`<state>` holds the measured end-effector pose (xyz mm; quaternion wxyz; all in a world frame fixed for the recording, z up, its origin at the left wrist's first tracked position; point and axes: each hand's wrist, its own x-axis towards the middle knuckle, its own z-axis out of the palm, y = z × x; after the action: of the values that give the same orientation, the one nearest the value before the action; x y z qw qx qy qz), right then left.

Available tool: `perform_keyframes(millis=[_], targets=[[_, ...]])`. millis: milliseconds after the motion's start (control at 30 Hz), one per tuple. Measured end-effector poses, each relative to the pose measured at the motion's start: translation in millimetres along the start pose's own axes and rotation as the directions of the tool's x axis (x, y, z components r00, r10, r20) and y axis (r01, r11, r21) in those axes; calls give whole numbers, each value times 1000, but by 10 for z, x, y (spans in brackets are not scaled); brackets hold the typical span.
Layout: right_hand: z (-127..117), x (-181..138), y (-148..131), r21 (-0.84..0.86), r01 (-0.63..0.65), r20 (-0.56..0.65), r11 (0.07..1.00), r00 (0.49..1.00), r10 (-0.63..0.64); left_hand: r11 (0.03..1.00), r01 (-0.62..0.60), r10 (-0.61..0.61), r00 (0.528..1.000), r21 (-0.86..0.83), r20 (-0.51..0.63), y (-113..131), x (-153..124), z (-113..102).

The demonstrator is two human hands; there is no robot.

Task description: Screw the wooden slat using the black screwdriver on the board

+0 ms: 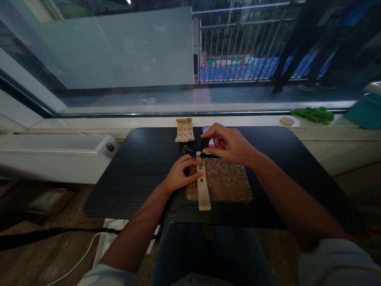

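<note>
A pale wooden strip (203,194) with drilled holes and a flared near end lies across a brown, rough-surfaced board (229,180). My left hand (180,172) grips the strip near its middle, index finger and thumb on either side of a hole. Above that hole, my right hand (228,145) is closed around the black handle of a screwdriver (204,143). Its shaft points down to the hole; whether a screw sits there is too small to tell. Several loose screws (186,149) lie beyond my left hand.
More wooden strips (185,130) stand side by side at the back of the black table (143,171). A phone (211,142) with a lit screen lies partly behind my right hand. On the windowsill are a tape roll (287,121) and a green cloth (314,114). People stand outside the window.
</note>
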<state>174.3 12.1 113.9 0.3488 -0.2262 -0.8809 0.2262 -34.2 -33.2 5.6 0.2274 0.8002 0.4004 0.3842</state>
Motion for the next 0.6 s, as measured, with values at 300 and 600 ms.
perform_keyframes(millis=[300, 600], targets=[[26, 3, 13, -8, -10, -10, 1000, 1000, 10, 1000, -2, 2, 1000, 9, -3, 0, 0, 2], [35, 19, 4, -86, 138, -18, 987, 990, -140, 1000, 7, -7, 1000, 10, -2, 17, 6, 0]])
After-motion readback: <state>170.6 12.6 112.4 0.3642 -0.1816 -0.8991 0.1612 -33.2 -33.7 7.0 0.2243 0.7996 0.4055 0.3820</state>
